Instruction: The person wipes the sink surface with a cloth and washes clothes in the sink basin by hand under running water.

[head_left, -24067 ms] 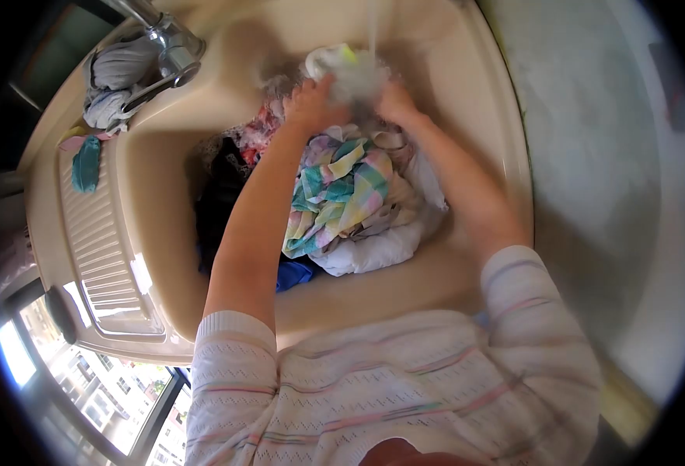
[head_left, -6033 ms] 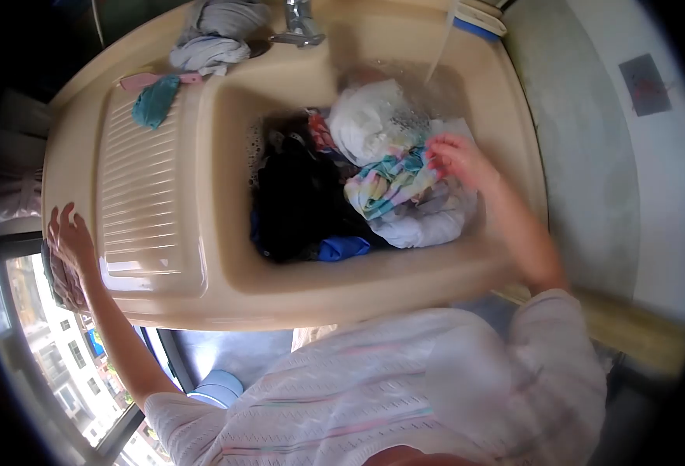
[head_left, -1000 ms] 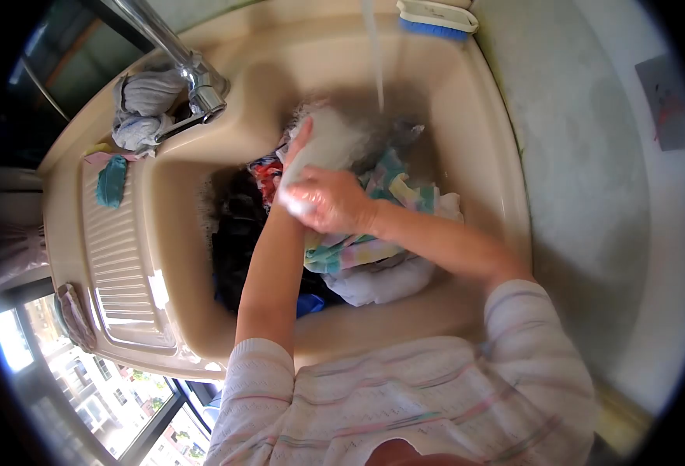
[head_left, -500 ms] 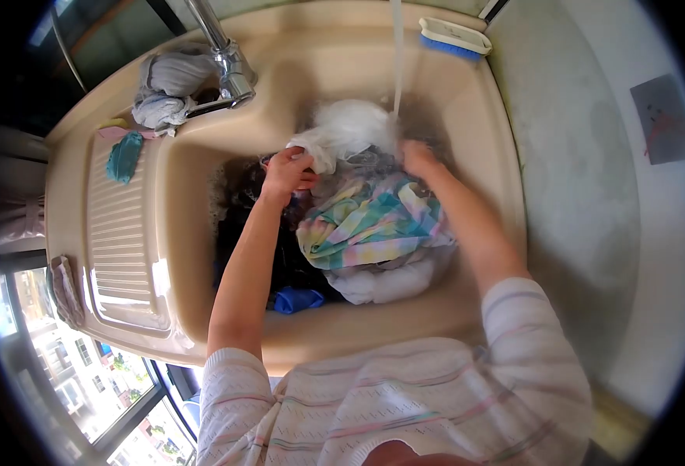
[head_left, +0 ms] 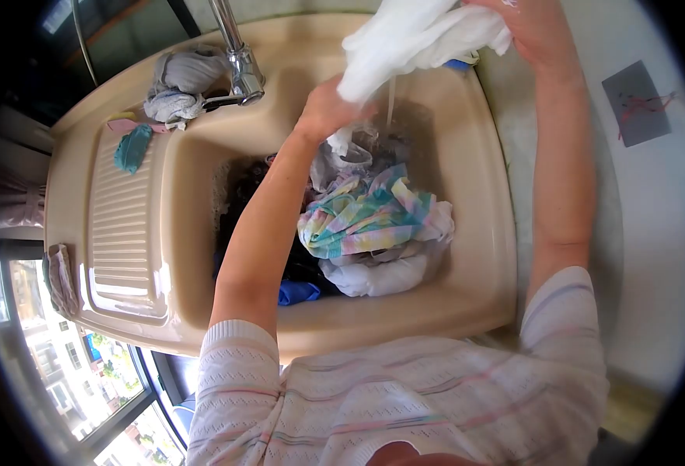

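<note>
A wet white cloth (head_left: 412, 43) is stretched above the far side of the sink. My left hand (head_left: 328, 113) is closed on its lower left end, low over the basin. My right hand (head_left: 535, 31) grips the other end, raised higher at the upper right. Below lie a plaid garment (head_left: 358, 213) in green, yellow and pink, a white garment (head_left: 377, 276), dark clothes and a blue cloth (head_left: 299, 293). A thin stream of water (head_left: 390, 105) falls behind the white cloth into the basin.
The beige sink (head_left: 486, 256) has a ribbed drainboard (head_left: 121, 248) on its left. A chrome faucet (head_left: 243, 70) stands at the back, beside grey cloths (head_left: 191, 74). A teal cloth (head_left: 132, 149) lies on the drainboard. The white cloth partly covers a brush (head_left: 460, 65).
Both hands have lifted the white cloth out of the basin. My right hand has swung up and right; my left hand has moved up and right too.
</note>
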`<action>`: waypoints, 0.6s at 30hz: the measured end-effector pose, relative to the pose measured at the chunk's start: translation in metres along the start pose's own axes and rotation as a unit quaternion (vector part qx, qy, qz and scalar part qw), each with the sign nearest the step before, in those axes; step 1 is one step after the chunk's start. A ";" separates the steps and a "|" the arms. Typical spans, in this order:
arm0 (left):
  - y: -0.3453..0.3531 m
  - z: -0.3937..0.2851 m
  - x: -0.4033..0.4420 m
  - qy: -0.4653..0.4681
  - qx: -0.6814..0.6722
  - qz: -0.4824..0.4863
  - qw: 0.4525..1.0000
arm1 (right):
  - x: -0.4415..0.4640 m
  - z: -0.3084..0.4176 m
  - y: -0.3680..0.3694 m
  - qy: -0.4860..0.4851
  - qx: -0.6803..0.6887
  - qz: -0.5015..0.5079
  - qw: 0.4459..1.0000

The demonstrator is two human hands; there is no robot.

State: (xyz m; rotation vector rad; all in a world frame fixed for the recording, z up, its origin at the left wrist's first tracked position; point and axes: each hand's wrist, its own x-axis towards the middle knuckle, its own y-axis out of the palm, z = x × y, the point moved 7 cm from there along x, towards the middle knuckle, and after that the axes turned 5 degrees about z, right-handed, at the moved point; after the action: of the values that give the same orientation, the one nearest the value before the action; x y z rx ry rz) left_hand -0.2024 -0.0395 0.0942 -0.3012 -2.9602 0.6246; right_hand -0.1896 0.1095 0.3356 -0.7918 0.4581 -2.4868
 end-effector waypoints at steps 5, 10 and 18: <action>-0.002 0.088 -0.020 -0.130 -0.235 -0.013 0.963 | -0.051 -0.146 0.002 0.186 0.055 -0.001 0.981; 0.016 0.142 -0.027 -0.156 -0.028 -0.057 0.986 | -0.135 -0.344 0.071 0.282 -0.093 0.025 0.955; 0.064 0.162 -0.027 -0.301 0.310 0.109 0.895 | -0.222 -0.410 0.162 0.429 -0.314 0.096 0.841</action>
State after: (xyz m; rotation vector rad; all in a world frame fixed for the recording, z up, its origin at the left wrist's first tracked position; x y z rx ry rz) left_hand -0.1872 -0.0508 -0.0817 -0.4384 -3.0281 1.9427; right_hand -0.2253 0.1634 -0.1537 0.2508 1.6268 -2.3672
